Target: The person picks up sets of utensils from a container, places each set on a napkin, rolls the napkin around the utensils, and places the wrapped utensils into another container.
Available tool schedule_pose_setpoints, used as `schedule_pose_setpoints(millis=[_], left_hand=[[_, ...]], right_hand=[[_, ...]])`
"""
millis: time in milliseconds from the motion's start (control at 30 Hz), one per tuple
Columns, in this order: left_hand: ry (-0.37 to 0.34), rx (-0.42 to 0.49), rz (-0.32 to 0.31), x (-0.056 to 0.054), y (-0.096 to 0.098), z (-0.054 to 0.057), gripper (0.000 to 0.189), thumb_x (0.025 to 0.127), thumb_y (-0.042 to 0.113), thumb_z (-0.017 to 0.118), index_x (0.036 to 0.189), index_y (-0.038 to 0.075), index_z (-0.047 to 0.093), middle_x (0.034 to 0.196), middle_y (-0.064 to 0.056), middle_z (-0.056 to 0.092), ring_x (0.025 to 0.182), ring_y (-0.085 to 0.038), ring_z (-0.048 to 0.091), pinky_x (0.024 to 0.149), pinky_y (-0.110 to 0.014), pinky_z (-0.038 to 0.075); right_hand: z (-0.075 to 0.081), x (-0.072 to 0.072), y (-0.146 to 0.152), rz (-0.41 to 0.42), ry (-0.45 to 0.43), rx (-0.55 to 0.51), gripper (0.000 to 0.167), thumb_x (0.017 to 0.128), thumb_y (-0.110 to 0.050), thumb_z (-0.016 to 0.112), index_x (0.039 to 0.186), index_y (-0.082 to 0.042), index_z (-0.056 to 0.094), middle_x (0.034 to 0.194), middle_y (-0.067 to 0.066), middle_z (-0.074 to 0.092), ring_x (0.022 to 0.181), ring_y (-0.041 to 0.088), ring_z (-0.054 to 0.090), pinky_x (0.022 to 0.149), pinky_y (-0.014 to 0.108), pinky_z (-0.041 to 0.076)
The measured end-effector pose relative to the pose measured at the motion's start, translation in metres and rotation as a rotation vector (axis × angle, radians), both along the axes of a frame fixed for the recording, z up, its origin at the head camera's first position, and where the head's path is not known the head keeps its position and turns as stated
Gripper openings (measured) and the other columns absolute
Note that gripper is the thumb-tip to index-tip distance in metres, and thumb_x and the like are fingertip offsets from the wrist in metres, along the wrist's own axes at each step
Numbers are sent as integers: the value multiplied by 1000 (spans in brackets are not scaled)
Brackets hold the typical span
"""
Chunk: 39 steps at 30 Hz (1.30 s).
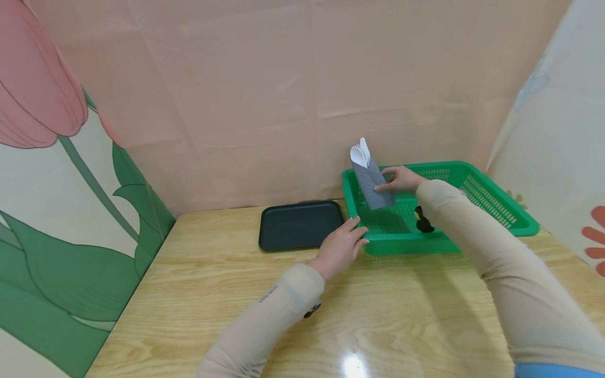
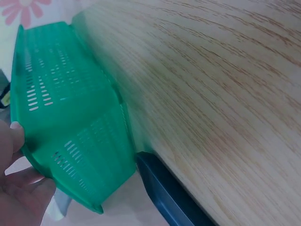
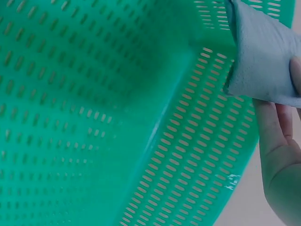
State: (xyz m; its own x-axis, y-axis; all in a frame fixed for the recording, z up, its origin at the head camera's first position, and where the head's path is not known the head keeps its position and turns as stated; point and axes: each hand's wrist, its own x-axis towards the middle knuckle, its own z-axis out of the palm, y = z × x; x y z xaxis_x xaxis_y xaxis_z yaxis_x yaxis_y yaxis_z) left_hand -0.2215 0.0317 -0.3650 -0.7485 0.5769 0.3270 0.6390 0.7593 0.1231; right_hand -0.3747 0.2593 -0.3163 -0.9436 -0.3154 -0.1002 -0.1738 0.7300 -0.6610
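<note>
My right hand (image 1: 402, 179) pinches a folded grey napkin (image 1: 373, 184) between thumb and fingers, holding it tilted above the left part of a green plastic basket (image 1: 416, 245). White cutlery (image 1: 361, 153), a spoon, a fork and a knife, sticks out of the napkin's upper end. The right wrist view shows the napkin's lower end (image 3: 263, 61) over the slotted basket wall (image 3: 188, 141). At the basket's front left corner, my left hand (image 1: 341, 245) grips the rim, fingers (image 2: 35, 188) curled over it in the left wrist view.
A black rectangular tray (image 1: 301, 226) lies on the wooden table (image 1: 212, 294) just left of the basket, close to its side. Behind the table hangs a pinkish cloth (image 1: 246, 105). Flower-printed sheets (image 1: 94, 252) stand at the left and right.
</note>
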Motion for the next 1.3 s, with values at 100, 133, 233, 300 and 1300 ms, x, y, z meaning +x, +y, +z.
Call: schedule_pose_setpoints(millis=[100,133,233,300,1300], left_hand=[[-1,-12,2,0,1,0,35,97,31,46,126,14,58,142,-9,47,132,-20,45,101,-25,44],[0,-15,0,0,1,0,35,97,31,46,126,14,58,141,-9,47,132,-20,45,101,-24,44],[3,-26,6,0,1,1,35,97,31,45,126,15,58,142,-9,47,132,-20,45,101,-24,44],[7,-27,9,1,2,2,35,97,31,46,126,15,58,141,-9,48,132,-20,45,100,-24,44],[79,-61,17,9,9,8,34,98,31,47,124,14,60,137,-8,53,130,-19,48,101,-24,43]], right_hand=[[-11,-4,3,-1,-73,-15,61,86,-26,67,131,6,42,116,30,59,87,18,65,80,39,54],[-13,-4,3,-1,-106,-34,62,86,-25,67,131,7,40,115,29,59,86,17,65,80,39,54],[-20,-4,3,10,-209,-75,65,87,-23,66,135,7,34,117,26,58,88,15,64,83,38,54],[-22,-3,3,22,-277,-95,69,87,-23,66,138,7,29,120,25,56,90,15,64,85,39,53],[-37,1,-1,313,-655,294,39,88,-29,64,112,1,56,89,0,56,77,9,51,74,23,46]])
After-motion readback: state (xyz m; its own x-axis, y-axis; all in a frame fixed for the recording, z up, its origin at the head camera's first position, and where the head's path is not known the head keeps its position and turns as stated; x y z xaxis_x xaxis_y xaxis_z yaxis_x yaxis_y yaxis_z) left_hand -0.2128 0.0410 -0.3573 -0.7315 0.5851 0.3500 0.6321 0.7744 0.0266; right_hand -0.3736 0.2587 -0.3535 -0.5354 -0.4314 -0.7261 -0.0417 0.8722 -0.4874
